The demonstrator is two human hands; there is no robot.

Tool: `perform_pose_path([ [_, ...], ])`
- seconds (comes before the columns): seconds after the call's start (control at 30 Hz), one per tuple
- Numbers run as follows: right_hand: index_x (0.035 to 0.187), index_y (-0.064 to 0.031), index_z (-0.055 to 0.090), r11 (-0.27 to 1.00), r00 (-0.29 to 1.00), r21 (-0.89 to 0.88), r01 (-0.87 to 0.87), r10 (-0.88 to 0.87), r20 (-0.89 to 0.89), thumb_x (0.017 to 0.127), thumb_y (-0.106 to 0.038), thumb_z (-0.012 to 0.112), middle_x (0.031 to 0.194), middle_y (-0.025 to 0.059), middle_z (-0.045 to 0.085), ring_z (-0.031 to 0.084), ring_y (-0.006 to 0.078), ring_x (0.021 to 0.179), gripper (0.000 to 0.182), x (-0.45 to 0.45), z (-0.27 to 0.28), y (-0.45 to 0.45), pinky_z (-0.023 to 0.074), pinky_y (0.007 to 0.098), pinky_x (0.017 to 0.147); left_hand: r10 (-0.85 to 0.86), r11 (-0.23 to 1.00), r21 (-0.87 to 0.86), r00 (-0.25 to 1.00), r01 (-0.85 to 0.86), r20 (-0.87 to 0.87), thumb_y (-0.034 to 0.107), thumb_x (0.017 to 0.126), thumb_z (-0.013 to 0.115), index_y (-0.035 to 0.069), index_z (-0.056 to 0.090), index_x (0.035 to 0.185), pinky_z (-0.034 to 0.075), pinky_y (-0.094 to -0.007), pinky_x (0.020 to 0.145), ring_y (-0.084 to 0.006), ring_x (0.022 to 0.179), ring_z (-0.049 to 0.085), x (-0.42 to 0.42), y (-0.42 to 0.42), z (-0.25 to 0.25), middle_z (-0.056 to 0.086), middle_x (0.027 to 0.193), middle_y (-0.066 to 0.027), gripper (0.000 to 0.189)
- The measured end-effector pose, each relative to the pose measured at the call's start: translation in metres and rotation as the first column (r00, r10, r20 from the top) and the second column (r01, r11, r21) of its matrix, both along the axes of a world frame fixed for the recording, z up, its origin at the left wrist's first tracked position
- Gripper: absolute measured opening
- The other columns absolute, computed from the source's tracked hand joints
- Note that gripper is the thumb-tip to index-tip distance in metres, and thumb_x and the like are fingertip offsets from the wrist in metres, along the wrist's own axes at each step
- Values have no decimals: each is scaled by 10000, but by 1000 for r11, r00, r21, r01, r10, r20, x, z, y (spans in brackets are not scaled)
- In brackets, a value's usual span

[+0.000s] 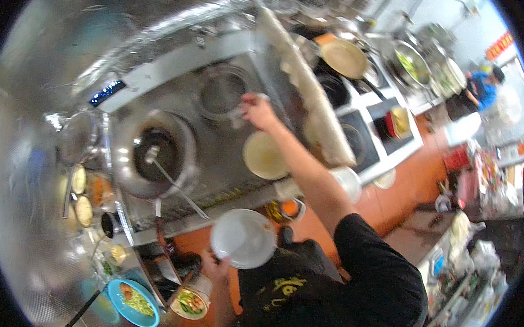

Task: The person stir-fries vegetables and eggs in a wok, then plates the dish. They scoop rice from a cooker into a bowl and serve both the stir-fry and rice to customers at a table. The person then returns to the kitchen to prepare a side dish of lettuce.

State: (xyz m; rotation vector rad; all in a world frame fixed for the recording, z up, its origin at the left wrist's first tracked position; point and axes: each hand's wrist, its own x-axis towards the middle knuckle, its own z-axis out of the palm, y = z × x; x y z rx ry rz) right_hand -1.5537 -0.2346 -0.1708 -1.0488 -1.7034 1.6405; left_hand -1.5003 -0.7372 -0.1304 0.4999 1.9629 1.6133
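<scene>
My left hand grips the rim of a white bowl in front of my dark apron. My right hand is stretched out over the steel cooktop, beside a round pot or strainer; blur hides whether its fingers hold anything. Just below that hand stands a round container of pale yellow liquid. To the left a large steel wok sits on the range, and a long-handled ladle rests in it.
At the lower left are a blue bowl of shredded vegetables, a tub of chopped food and seasoning containers. A beige pan stands on the white stove beyond a raised divider. Another person is at the far right.
</scene>
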Motion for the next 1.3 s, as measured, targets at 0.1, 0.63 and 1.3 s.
perform_pose_path([
  [0.1,1283,19,529,915,977,401,-35,-53,206,851,-220,704,1213,201,624,598,301,1122,524,-100,59,56,459,381,979,-67,994,102,983,51,169,-47,783,628,-32,453,1290,507,-287,783,-157,871,621,-24,32,8,617,1041,-99,536],
  [0.63,1422,58,385,947,918,278,-161,40,394,811,-449,692,1507,307,274,265,422,1404,851,-308,66,144,236,473,1170,-157,977,-93,942,192,297,66,739,612,-78,495,1209,506,-364,812,-232,927,608,-150,69,46,600,1079,-169,504],
  [1.3,1036,43,656,474,427,90,876,-849,311,928,-82,589,876,109,713,686,162,819,178,641,58,-390,543,311,741,-652,707,182,531,683,541,-117,761,466,-29,354,1399,382,-396,1077,-280,1261,487,215,159,7,473,1369,-149,654],
])
